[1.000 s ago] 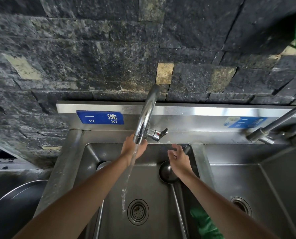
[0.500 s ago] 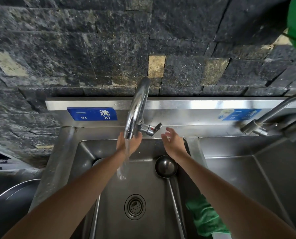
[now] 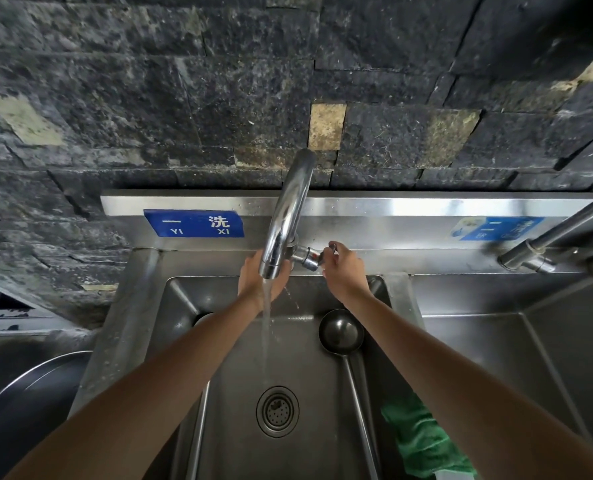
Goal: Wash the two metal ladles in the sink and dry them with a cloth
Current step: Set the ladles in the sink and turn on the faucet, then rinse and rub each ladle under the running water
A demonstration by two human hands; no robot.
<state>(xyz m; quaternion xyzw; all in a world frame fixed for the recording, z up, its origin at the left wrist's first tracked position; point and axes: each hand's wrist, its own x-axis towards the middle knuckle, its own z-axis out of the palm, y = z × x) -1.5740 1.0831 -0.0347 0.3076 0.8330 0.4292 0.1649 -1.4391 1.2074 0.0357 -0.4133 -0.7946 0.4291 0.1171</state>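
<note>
right hand (image 3: 345, 268) fingers now pinch my tap lever (image 3: 326, 253) at 3 o'clock of the spout; left hand (image 3: 258, 280) stays open under water.

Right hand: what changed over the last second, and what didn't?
The right hand rose from above the round metal ladle to the chrome faucet's lever and now pinches it. The left hand stayed open under the running water. Both ladles lie untouched in the steel sink, the green cloth beside it.

Two bare forearms, no sleeves; left hand (image 3: 258, 277) and right hand (image 3: 345, 270) without gloves.
</note>
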